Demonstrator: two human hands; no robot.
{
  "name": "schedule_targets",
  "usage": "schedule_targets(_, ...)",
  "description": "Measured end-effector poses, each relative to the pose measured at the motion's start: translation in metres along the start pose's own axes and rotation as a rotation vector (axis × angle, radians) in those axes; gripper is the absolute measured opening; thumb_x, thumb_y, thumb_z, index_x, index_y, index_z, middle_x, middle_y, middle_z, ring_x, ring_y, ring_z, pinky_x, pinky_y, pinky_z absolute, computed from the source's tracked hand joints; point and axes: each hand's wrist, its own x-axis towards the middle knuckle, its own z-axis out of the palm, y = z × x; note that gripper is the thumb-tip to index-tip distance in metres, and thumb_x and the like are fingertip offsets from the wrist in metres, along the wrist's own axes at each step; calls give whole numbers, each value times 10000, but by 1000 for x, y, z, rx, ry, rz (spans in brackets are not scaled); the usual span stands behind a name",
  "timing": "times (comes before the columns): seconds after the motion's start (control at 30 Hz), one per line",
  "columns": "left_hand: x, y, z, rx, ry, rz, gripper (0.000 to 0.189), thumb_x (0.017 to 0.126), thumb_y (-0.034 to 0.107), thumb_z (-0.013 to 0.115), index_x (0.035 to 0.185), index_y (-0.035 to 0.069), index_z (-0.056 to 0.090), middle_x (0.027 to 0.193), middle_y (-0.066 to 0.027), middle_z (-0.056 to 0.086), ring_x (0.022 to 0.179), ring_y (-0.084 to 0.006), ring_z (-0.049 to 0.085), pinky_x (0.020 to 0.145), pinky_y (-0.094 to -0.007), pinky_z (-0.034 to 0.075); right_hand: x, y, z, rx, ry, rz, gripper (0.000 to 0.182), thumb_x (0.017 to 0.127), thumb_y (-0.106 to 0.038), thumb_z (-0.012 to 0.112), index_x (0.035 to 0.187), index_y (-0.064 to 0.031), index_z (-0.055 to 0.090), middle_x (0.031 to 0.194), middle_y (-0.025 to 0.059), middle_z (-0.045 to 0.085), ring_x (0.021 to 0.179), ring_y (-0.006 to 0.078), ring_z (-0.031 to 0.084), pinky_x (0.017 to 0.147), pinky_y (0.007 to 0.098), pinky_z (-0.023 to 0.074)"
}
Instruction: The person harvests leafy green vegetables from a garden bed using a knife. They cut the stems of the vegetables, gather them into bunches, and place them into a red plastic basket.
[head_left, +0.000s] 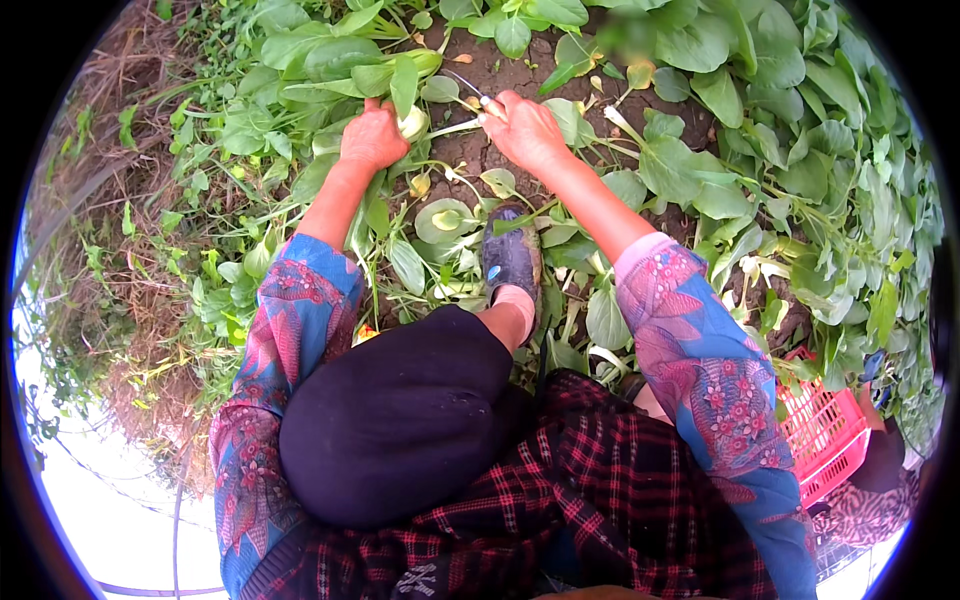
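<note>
My right hand (527, 131) is closed around the light handle of a small knife (491, 105). The thin blade points up and left over bare soil (480, 154), towards the base of a leafy bok choy (397, 71). To the left, my left hand (375, 137) grips among the bok choy leaves, its fingertips partly hidden by them. Beside its knuckles shows a pale, swollen stem base (412, 124). A cut-looking stalk with broad leaves (667, 161) lies to the right of my right hand.
My dark shoe (512, 251) stands among loose leaves below my hands. Dense greens (825, 142) grow along the right; dry grass (135, 292) covers the left. A pink plastic crate (821, 435) is at lower right, beside a partly visible person (874, 502).
</note>
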Motion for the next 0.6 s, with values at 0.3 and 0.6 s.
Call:
schedule_targets(0.3, 4, -6, 5, -35, -19, -14, 581, 629, 231, 665, 1153, 21, 532, 1223, -231, 489, 953, -361, 604, 850, -420, 488, 55, -13, 13, 108, 45, 134, 351, 871, -377, 505, 1036, -86, 610, 1106, 132, 616, 1059, 327, 559, 898, 423, 446)
schedule_targets(0.6, 6, -11, 2, -94, 7, 26, 411, 683, 269, 640, 1026, 49, 588, 983, -210, 636, 936, -350, 609, 833, -431, 482, 83, -6, 32, 75, 5, 131, 426, 886, -409, 484, 1101, -50, 565, 1131, 173, 592, 1099, 346, 527, 931, 417, 412)
